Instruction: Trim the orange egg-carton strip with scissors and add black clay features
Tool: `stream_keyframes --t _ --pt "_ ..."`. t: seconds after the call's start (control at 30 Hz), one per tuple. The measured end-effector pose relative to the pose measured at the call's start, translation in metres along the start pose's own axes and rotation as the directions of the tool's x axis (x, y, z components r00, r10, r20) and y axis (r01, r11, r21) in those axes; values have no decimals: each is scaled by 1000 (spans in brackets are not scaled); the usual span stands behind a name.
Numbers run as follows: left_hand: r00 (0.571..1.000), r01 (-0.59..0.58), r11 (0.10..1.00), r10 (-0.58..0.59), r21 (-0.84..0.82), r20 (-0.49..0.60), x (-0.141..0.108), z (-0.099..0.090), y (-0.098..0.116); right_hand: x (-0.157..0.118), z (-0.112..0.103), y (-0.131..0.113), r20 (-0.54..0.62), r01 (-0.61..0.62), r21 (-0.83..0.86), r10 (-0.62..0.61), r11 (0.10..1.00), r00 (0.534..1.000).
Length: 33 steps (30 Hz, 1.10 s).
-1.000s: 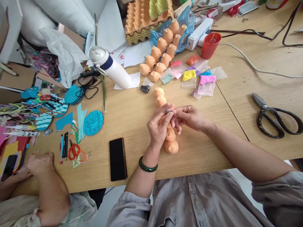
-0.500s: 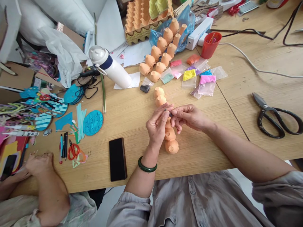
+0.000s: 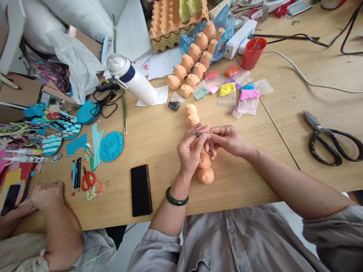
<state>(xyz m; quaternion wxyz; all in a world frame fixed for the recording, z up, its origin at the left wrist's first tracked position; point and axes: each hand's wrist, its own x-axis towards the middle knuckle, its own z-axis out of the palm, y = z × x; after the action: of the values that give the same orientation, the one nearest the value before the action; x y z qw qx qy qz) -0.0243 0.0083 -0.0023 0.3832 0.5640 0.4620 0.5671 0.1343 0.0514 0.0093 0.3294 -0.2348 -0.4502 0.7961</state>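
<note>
Left hand (image 3: 191,149) and right hand (image 3: 227,141) narrowly closed together, fingertips pinching a small dark sliver (image 3: 198,133) just above a row of orange egg-carton cups (image 3: 193,120) on the wooden desk (image 3: 159,151). Black phone (image 3: 141,190) just left of the hands, black-handled scissors (image 3: 329,139) well right, bagged coloured clay (image 3: 244,98) and egg trays (image 3: 170,22) ahead, a co-worker's hand (image 3: 47,196) far left.

Black-handled steel shears (image 3: 319,130) are lying open on the wooden table (image 3: 269,177), at the right. A black smartphone (image 3: 141,190) is lying near the front edge. A white insulated bottle (image 3: 136,84) is resting on its side, tilted. A red plastic cup (image 3: 253,53) is standing at the far side, holding small items. Orange-handled scissors (image 3: 85,184) are lying just beside a teal textured oval (image 3: 111,146).
</note>
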Motion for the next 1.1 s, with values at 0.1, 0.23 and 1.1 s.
stream_keyframes --t 0.1,0.23,1.1 --pt "995 12 999 -15 -34 -99 1 1 -1 0 0 0 7 -18 10 18 1000 1000" --pt "983 39 995 -54 -86 -173 2 4 0 0 1 -1 4 -22 22 22 1000 1000" --pt "912 276 798 -394 -536 -117 16 -12 0 6 -11 9 -211 77 119 -51 990 976"
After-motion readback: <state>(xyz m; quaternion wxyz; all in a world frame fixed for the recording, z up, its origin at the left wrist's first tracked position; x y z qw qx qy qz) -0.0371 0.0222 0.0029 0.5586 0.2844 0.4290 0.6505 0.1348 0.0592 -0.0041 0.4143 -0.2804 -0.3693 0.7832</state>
